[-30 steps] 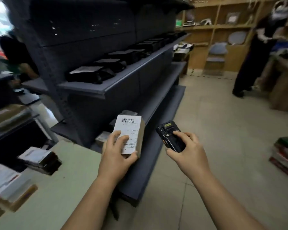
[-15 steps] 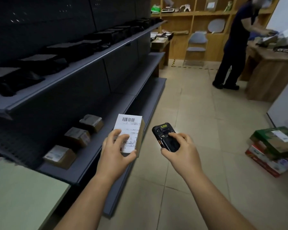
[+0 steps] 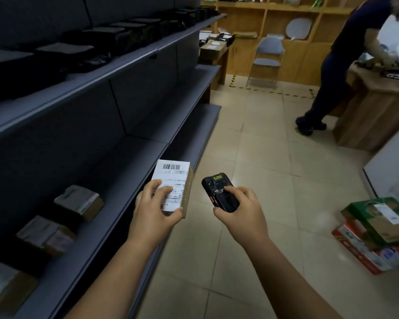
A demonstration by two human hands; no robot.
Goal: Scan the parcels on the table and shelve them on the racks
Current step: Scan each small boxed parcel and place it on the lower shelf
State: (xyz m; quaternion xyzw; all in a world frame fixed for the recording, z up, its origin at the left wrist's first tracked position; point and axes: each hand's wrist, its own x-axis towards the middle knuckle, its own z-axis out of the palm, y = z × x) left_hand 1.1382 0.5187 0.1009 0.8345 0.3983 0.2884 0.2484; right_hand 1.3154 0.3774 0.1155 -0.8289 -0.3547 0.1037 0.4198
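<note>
Parcel and scanner held beside the rack (image 3: 115,171).
Left hand (image 3: 153,209) grips the labelled parcel (image 3: 174,180); right hand (image 3: 240,211) clasps the handheld scanner (image 3: 219,192).

Beige tiled floor (image 3: 274,169): centre and lower right of frame. Wooden wall shelving (image 3: 272,12): top centre. Grey chair (image 3: 269,48) in front of it. Striped tape line (image 3: 274,92) just below the chair. Wooden counter (image 3: 378,107): right edge.

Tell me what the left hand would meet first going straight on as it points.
Likely the rack's lower shelf; the left hand, gripping the parcel, points along it. Depth unclear.
</note>
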